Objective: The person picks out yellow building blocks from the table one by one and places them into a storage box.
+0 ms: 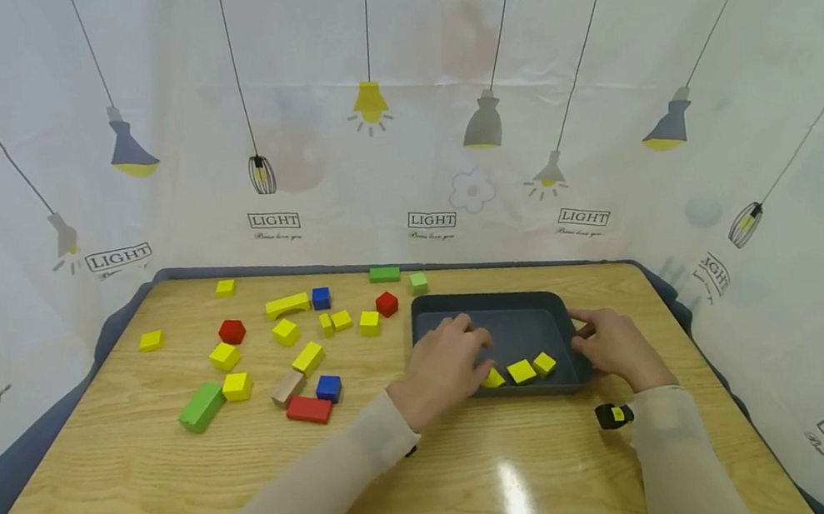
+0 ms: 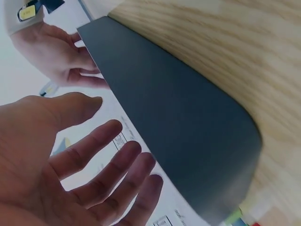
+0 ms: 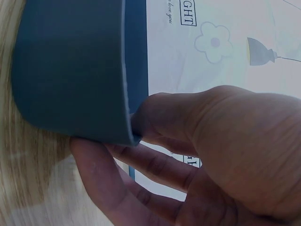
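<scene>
A dark grey rectangular tray [image 1: 532, 324] lies on the right part of the table. Inside, along its near side, are yellow blocks [image 1: 521, 372], one partly hidden behind my left fingers. My left hand [image 1: 442, 367] hovers over the tray's near left corner. Seen in the left wrist view, its fingers [image 2: 106, 165] are spread and loosely bent beside the tray's outer wall [image 2: 174, 113], with nothing between them. At the right end, my right hand [image 1: 617, 344] pinches the tray's rim, thumb [image 3: 162, 115] on the inner side and fingers against the outer wall [image 3: 70, 70].
Left of the tray, loose blocks are scattered: several yellow ones such as the arch [image 1: 287, 305], a green block [image 1: 202, 408], a red block [image 1: 310, 409], blue cubes [image 1: 329, 388] and a plain wooden block [image 1: 288, 388]. A printed curtain [image 1: 347, 213] hangs behind the table.
</scene>
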### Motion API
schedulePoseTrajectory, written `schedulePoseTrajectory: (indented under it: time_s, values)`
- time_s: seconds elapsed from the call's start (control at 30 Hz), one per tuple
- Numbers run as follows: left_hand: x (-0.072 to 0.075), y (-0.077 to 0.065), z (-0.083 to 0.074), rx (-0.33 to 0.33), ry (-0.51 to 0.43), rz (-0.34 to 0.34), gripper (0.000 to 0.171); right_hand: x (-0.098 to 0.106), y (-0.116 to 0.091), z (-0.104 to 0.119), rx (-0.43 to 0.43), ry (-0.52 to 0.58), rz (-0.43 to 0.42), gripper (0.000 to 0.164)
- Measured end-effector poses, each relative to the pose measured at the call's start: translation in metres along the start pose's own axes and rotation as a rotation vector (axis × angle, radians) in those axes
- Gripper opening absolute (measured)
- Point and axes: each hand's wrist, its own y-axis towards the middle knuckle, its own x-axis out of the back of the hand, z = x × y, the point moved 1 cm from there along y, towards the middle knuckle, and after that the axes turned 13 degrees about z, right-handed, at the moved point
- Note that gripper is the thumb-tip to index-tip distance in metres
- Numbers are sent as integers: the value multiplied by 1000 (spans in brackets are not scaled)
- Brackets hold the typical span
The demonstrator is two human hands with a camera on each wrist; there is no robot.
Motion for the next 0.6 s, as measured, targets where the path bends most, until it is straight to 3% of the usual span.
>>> schedulePoseTrajectory:
  time_s: [0.17,0.43,0.6]
  values:
    - [4,-5,14,51,16,-34,36,-1,1,0,3,-3,1,66]
    - [14,-15,43,146,-58,-28,65,1,0,1,3,3,6,67]
    - [18,-22,66,197,-45,-34,81,1,-1,2,3,2,7,66]
